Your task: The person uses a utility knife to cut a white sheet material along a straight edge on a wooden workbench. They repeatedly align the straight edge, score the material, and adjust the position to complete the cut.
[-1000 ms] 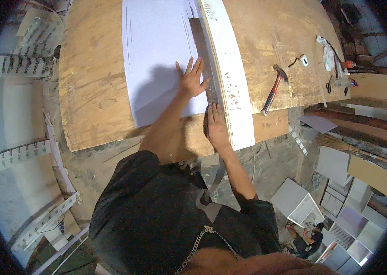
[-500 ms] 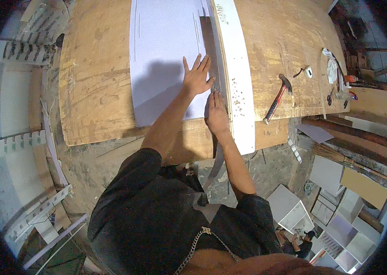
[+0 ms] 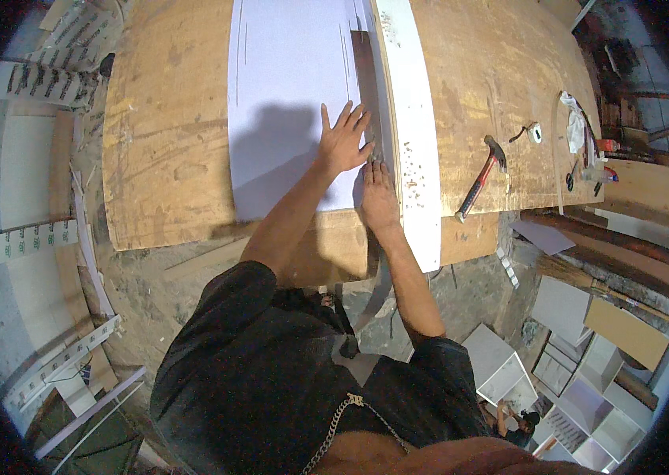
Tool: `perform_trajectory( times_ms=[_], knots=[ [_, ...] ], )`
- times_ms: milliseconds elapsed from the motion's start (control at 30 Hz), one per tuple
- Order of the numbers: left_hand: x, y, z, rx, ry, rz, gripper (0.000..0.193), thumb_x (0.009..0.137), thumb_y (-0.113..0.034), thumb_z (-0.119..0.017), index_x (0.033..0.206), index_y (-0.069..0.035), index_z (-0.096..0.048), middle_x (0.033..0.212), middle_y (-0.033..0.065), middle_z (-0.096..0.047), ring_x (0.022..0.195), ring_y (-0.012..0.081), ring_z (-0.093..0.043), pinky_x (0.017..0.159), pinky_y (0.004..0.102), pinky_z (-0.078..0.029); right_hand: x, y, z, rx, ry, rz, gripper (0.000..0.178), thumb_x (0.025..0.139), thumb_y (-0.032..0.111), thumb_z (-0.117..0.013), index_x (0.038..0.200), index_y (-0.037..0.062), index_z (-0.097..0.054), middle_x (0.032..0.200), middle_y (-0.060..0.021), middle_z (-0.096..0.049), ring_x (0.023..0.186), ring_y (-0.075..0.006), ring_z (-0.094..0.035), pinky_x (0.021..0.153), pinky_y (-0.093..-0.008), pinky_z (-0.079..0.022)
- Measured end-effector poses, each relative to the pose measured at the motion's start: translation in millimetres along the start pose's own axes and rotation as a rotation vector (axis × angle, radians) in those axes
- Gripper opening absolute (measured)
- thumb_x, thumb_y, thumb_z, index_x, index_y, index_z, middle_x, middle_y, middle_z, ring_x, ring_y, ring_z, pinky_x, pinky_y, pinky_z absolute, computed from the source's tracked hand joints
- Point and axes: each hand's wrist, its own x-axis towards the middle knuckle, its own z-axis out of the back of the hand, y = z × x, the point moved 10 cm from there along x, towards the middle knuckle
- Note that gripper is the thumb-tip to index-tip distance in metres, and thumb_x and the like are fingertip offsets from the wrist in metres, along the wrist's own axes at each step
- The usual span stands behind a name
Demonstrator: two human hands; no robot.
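Note:
My left hand [image 3: 342,146] lies flat with its fingers spread on a pale white panel [image 3: 291,71], near the panel's right edge. Just to its right and nearer, my right hand [image 3: 380,198] is stretched out, fingers side by side, pressed down on a long dark strip [image 3: 364,71] that runs along that edge. A grey band [image 3: 376,305] hangs below the table edge under my right forearm. Beside my right hand stands a long white board [image 3: 418,119] with small brown bits scattered on it. Neither hand grasps anything.
On the wooden table [image 3: 164,142] to the right lie a hammer [image 3: 480,179], a tape measure [image 3: 535,132] and scissors [image 3: 571,176]. Boards lean at the left, one a white strip [image 3: 24,245]. At the lower right, another person [image 3: 516,427] is among white box units [image 3: 501,368].
The view has shifted slightly, so the table and panel sit a little differently in it. Both hands stay in nearly the same place on the panel edge and strip.

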Motion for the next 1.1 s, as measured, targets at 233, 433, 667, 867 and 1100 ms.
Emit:
perform_trajectory(
  times_ms=[233, 433, 667, 867, 1100],
  knots=[
    [0, 3, -1, 0.021, -0.068, -0.006, 0.070, 0.088, -0.050, -0.056, 0.146, -0.013, -0.043, 0.155, 0.0063, -0.036, 0.145, 0.0274, -0.030, 0.111, 0.0744, -0.006, 4, 7, 13, 0.004, -0.065, 0.037, 0.066, 0.081, -0.002, -0.053, 0.143, -0.0126, -0.033, 0.150, -0.0296, -0.035, 0.141, -0.0416, -0.032, 0.119, -0.0443, -0.026],
    [1, 2, -2, 0.012, -0.065, -0.003, 0.070, 0.088, -0.051, -0.055, 0.147, -0.014, -0.042, 0.156, 0.0057, -0.036, 0.145, 0.0265, -0.029, 0.112, 0.0739, -0.004, 11, 9, 16, -0.090, -0.218, 0.084, 0.051, 0.091, 0.010, -0.048, 0.135, -0.0144, -0.043, 0.137, -0.0323, -0.049, 0.127, -0.0415, -0.050, 0.109, -0.0468, -0.040],
    [2, 1, -2, 0.000, 0.011, 0.014, 0.073, 0.088, -0.048, -0.056, 0.149, -0.013, -0.037, 0.159, 0.0072, -0.029, 0.147, 0.0284, -0.024, 0.111, 0.0742, -0.003, 19, 11, 25, -0.090, -0.207, 0.092, 0.053, 0.090, 0.010, -0.049, 0.136, -0.0139, -0.042, 0.138, -0.0316, -0.048, 0.127, -0.0408, -0.050, 0.108, -0.0466, -0.040],
    [2, 5, -7, -0.008, 0.057, 0.038, 0.066, 0.090, -0.045, -0.055, 0.148, -0.015, -0.041, 0.158, 0.0070, -0.031, 0.147, 0.0277, -0.025, 0.112, 0.0737, -0.003, 29, 9, 23, -0.015, 0.004, -0.008, 0.059, 0.082, -0.003, -0.054, 0.139, -0.0121, -0.039, 0.144, -0.0291, -0.043, 0.134, -0.0414, -0.042, 0.115, -0.0414, -0.033],
    [4, 7, -11, -0.038, -0.050, 0.000, 0.057, 0.094, -0.044, -0.051, 0.144, -0.017, -0.047, 0.156, 0.0036, -0.035, 0.147, 0.0263, -0.027, 0.113, 0.0717, -0.002, 44, 3, 17, -0.060, -0.154, 0.067, 0.056, 0.087, 0.010, -0.053, 0.136, -0.0149, -0.042, 0.133, -0.0314, -0.051, 0.122, -0.0414, -0.051, 0.107, -0.0448, -0.040]
  ],
)
